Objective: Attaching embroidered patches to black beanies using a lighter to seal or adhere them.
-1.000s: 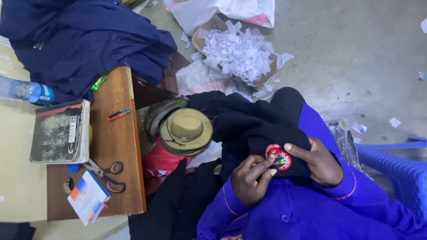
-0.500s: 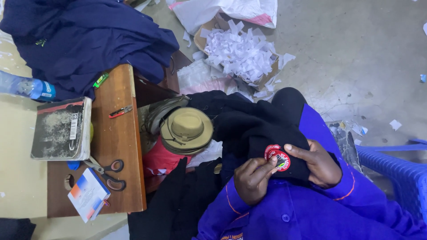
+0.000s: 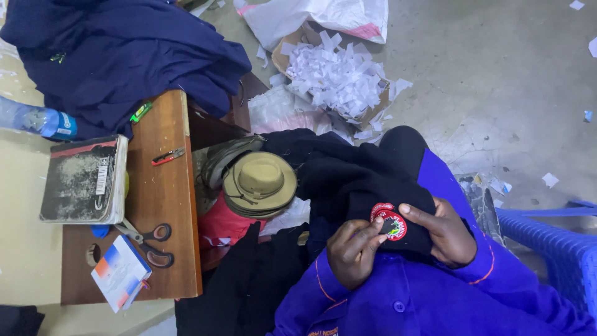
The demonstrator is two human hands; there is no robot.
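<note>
A black garment [image 3: 348, 180] lies on my lap, with a round red-rimmed badge [image 3: 390, 221] on it. My right hand [image 3: 444, 233] grips the cloth from the right, its thumb lying across the badge's upper edge. My left hand [image 3: 356, 249] is bunched at the badge's left edge, fingertips pinched together on the rim. I cannot tell whether anything thin is between those fingers. Blue sleeves [image 3: 435, 298] cover both my arms.
To the left is a wooden table [image 3: 165, 205] with scissors [image 3: 149, 242], a worn book [image 3: 84, 180], a small card packet [image 3: 119, 272] and a red cutter [image 3: 166, 156]. A tan hat [image 3: 260, 183], a navy cloth pile [image 3: 118, 59], a box of paper scraps [image 3: 339, 78] and a blue plastic chair [image 3: 553, 249] surround me.
My left fingertips have shifted slightly along the badge's edge. The right hand and the garment have stayed in place.
</note>
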